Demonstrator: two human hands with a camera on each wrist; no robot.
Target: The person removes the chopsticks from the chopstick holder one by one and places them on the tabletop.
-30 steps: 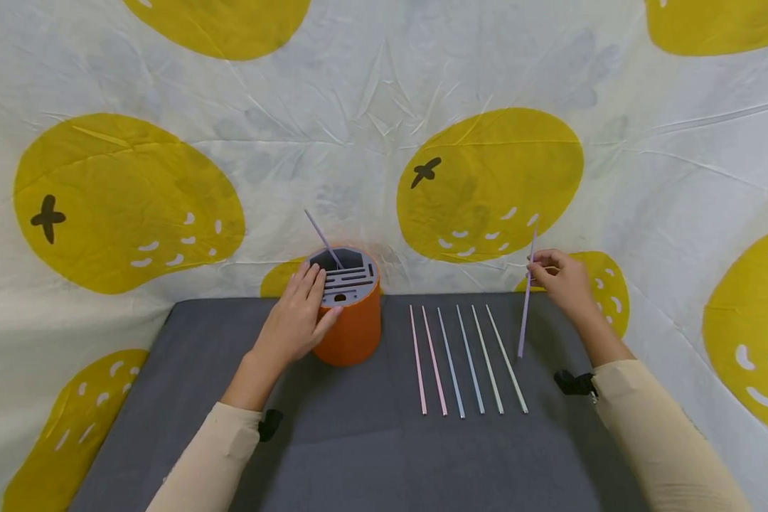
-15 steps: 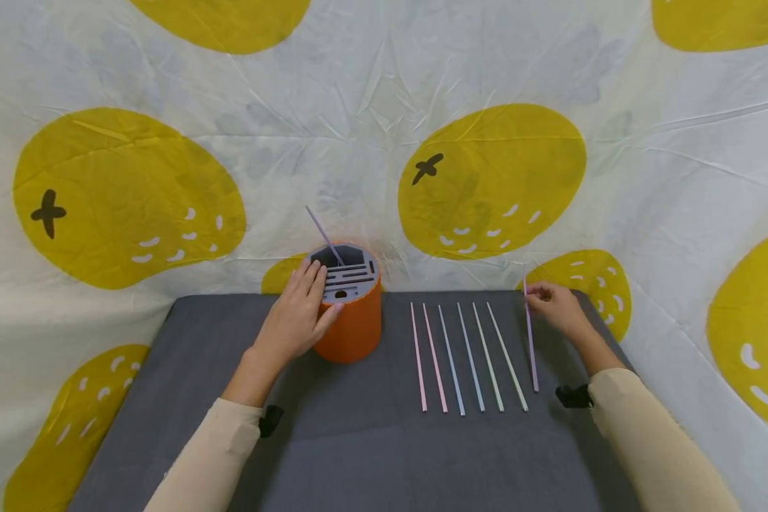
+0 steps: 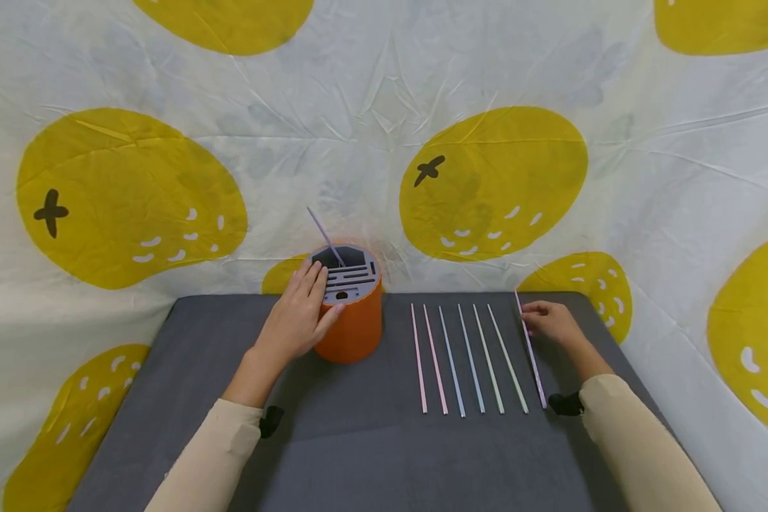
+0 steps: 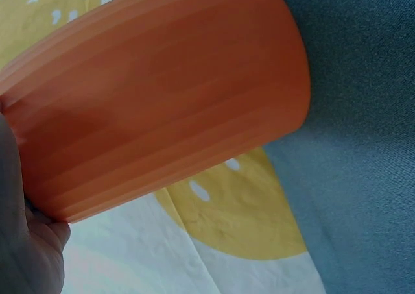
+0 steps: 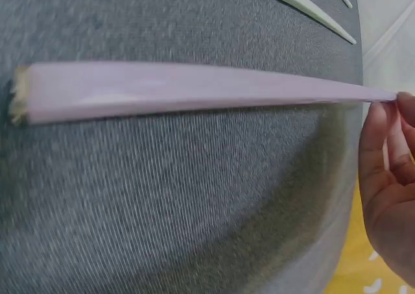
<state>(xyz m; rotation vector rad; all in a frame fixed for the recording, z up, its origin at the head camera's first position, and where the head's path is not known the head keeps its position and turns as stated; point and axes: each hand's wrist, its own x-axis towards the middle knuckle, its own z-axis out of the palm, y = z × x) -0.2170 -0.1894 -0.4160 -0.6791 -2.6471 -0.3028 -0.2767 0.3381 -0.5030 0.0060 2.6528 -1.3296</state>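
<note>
My left hand [image 3: 297,313] rests on the rim of an orange cylindrical utensil holder [image 3: 352,334] with a slotted grey top [image 3: 356,289]. Its fingers lie fairly straight over the top's left side, the thumb spread along the front edge. One purple chopstick [image 3: 323,232] leans out of the holder's large rear compartment. On the right, my right hand [image 3: 553,323] pinches another purple chopstick [image 3: 532,359] near its thin far end. This chopstick's thick square end [image 5: 39,93] points toward me, low over the cloth, right of a row of chopsticks [image 3: 451,363].
The row holds two pink, two blue and two pale green chopsticks, lying roughly parallel on the dark grey tablecloth [image 3: 358,455]. Behind the table hangs a white curtain [image 3: 333,92] printed with yellow fruit. The table's right edge runs close beside my right hand.
My right hand has lowered the purple chopstick from a steep, raised position to lie beside the row, its thick end swinging toward me. My left hand has stayed on the holder.
</note>
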